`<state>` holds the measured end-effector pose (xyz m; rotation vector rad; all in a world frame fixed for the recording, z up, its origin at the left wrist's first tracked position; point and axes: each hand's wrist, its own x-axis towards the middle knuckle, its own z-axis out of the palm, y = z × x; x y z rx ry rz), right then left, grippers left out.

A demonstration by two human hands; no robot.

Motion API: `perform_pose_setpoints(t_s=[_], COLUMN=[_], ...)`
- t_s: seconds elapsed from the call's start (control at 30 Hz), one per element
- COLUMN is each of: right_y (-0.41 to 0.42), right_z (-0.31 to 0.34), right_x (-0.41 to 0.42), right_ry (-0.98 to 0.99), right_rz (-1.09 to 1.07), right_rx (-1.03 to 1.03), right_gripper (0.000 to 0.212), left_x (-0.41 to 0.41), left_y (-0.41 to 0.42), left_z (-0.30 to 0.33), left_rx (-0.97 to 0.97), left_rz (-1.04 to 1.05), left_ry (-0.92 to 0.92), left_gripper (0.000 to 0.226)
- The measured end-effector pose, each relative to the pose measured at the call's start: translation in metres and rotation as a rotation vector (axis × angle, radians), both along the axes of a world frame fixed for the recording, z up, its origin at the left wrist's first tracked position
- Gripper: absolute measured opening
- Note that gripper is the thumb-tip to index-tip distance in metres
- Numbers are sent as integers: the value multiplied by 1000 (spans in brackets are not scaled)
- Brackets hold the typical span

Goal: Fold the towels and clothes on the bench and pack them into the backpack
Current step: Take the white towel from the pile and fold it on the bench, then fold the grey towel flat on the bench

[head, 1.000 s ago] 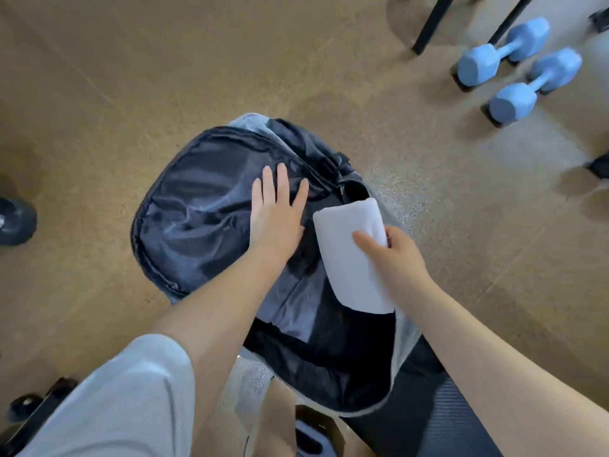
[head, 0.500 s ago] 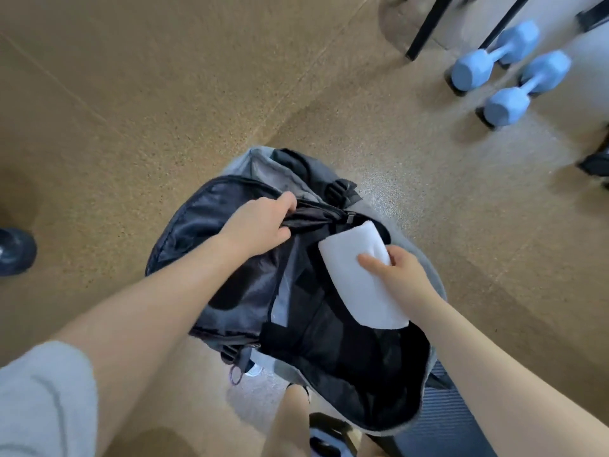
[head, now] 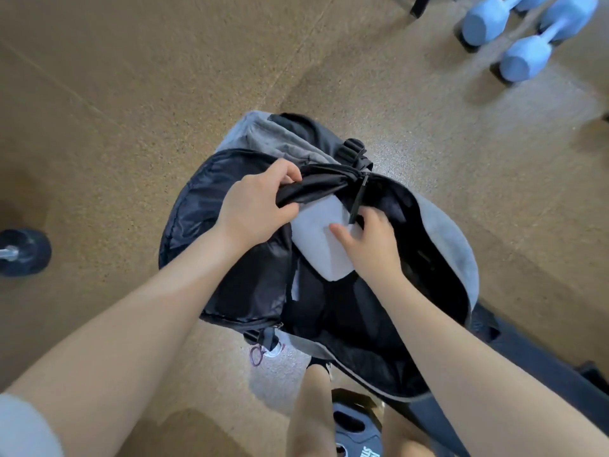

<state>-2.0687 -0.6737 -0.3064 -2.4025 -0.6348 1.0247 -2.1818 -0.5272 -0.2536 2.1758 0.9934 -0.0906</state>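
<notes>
Gripping the bunched black flap, your left hand (head: 255, 206) holds the backpack (head: 441, 245) open on the floor — your right hand (head: 370, 244) pinches the folded white towel (head: 321, 239), partly inside the mouth.

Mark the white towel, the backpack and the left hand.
white towel (head: 324, 250), head view, on the folded face of the cloth.
backpack (head: 451, 245), head view, on the grey outer wall by the opening.
left hand (head: 255, 206), head view, on the back of the hand.

One head-worn camera looks steeply down (wide-angle, close) onto the backpack (head: 441, 245) and floor (head: 131, 94).
</notes>
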Motion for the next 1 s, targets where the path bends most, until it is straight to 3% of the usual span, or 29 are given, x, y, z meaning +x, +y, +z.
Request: perform_pose_setpoints(t_s=[0.07,0.17,0.23,0.33,0.4,0.5,0.6,0.7,0.8,0.9,1.0], right_y=[-34,-50,-38,-6,15,26,-4,-54,-101,-142,-188], right_z=[2,-4,-10,-16,-16,-16,-5,23,59,102,145], right_x=[-15,-33,-34,-27,-23,-21,-17,-9,4,21,28], right_ry=[23,409,542,544,626,738,669,643,617,547,496], right_rz=[-70,-286,-458,-522,-465,-433,-552,-502,-488,-497,-531], right_rx=[-114,-242,-120,134,272,253,148,31,2,18,36], right_gripper=[58,42,24,12,23,35,36,22,14,12,11], left_x=[2,4,2,-2,-4,-4,1,14,30,49,74], left_y=[-6,-8,-8,-8,-8,-7,-10,-20,-43,-74,-113], left_z=[0,4,8,12,14,11,1,-8,6,40,77], left_rx=[-3,-35,-51,-57,-62,-82,-118,-131,64,206,16], left_rz=[19,34,31,14,5,7,-27,-176,-388,-562,-673], left_ry=[11,23,32,11,-12,-37,46,284,490,445,383], left_gripper=[33,31,30,29,29,28,31,49,62,61,45])
